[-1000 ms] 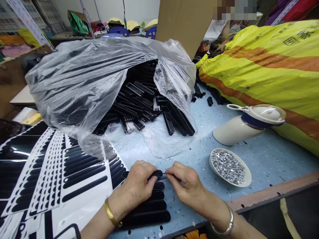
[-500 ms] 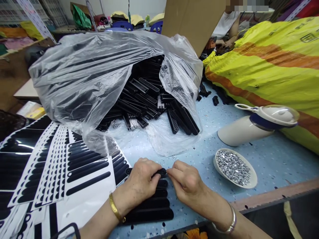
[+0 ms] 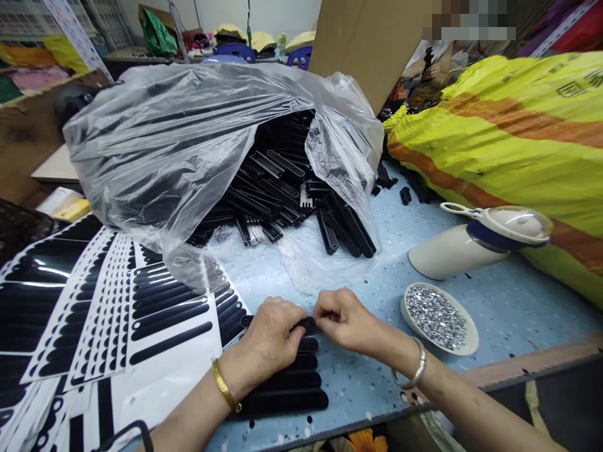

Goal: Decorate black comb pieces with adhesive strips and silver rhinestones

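- Black strip (image 3: 309,324): just beyond a row of similar strips (image 3: 287,403) on a blue table (image 3: 362,383).
- Left hand (image 3: 273,333): curled closed around it.
- Right hand (image 3: 342,317): fingers pinched together at its end; cannot tell what's held.

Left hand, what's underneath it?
Under the left hand is a black strip, both ends showing; fingers and palm hide its middle. More black strips lie alongside, some partly hidden by the hand.

Workshop, heaped black parts (image 3: 268,188), printed sheets (image 3: 172,376), bulging yellow sack (image 3: 513,141)
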`<move>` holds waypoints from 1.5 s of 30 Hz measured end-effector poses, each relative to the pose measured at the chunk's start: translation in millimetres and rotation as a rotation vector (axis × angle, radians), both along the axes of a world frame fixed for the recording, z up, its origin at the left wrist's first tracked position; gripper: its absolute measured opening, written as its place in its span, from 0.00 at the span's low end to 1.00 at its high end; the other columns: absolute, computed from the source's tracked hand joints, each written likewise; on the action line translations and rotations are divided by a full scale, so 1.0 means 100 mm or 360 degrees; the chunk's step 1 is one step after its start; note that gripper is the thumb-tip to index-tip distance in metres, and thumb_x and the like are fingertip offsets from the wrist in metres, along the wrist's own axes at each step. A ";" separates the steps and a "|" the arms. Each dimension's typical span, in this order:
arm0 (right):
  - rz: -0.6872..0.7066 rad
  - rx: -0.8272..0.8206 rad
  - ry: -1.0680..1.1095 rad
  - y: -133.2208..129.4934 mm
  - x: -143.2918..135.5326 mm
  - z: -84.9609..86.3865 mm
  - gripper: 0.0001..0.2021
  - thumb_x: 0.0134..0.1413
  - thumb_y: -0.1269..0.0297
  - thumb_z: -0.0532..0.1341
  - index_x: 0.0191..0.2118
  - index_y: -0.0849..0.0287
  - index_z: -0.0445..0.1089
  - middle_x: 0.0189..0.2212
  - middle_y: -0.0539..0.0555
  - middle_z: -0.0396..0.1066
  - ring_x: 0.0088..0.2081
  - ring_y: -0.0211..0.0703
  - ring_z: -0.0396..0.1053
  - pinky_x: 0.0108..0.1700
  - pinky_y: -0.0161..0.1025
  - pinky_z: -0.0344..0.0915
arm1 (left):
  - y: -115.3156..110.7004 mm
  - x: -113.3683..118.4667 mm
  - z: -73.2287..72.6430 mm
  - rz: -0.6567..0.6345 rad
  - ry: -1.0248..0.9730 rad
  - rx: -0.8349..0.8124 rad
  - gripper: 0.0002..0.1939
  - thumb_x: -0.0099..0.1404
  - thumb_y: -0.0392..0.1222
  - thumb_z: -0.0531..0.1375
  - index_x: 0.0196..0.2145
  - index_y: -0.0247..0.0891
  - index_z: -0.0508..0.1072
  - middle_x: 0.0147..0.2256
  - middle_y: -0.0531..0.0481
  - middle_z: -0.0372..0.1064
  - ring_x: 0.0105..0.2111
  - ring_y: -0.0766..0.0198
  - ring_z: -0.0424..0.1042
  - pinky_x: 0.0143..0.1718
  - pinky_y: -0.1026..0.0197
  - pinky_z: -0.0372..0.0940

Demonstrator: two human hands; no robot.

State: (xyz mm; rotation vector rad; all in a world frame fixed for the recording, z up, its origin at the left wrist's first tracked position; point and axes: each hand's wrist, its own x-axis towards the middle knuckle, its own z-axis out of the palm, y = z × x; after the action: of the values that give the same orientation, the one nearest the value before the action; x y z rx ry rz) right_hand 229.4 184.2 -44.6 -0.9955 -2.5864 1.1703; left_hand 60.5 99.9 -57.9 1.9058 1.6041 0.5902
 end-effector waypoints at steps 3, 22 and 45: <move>-0.0144 -0.0367 0.0022 0.08 -0.04 -0.04 0.07 0.37 0.78 0.55 0.19 0.61 0.66 0.16 0.45 0.62 0.21 0.34 0.58 0.24 0.31 0.54 | 0.01 0.00 -0.02 -0.0006 -0.0003 -0.0012 0.08 0.59 0.31 0.61 0.35 0.37 0.78 0.34 0.45 0.78 0.38 0.53 0.75 0.41 0.54 0.65; -0.0142 -0.0228 -0.0188 0.00 -0.15 0.12 0.07 0.38 0.75 0.57 0.17 0.59 0.61 0.14 0.44 0.55 0.22 0.34 0.51 0.25 0.34 0.46 | 0.02 0.01 -0.05 -0.0035 0.0081 0.0045 0.07 0.60 0.31 0.59 0.35 0.36 0.76 0.34 0.43 0.77 0.39 0.52 0.74 0.41 0.55 0.64; 0.0040 0.0435 -0.0263 -0.17 -0.04 0.18 0.09 0.55 0.75 0.55 0.25 0.59 0.64 0.22 0.49 0.63 0.27 0.39 0.58 0.31 0.38 0.52 | 0.04 0.00 -0.02 0.0022 0.0072 -0.0015 0.07 0.60 0.35 0.59 0.32 0.41 0.79 0.33 0.48 0.79 0.37 0.55 0.76 0.40 0.58 0.65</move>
State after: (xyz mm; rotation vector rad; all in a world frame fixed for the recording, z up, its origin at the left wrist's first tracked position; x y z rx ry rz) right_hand 225.6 166.9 -26.5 -1.0394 -2.7944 0.7382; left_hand 60.4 104.1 -60.3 1.9151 1.6467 0.5481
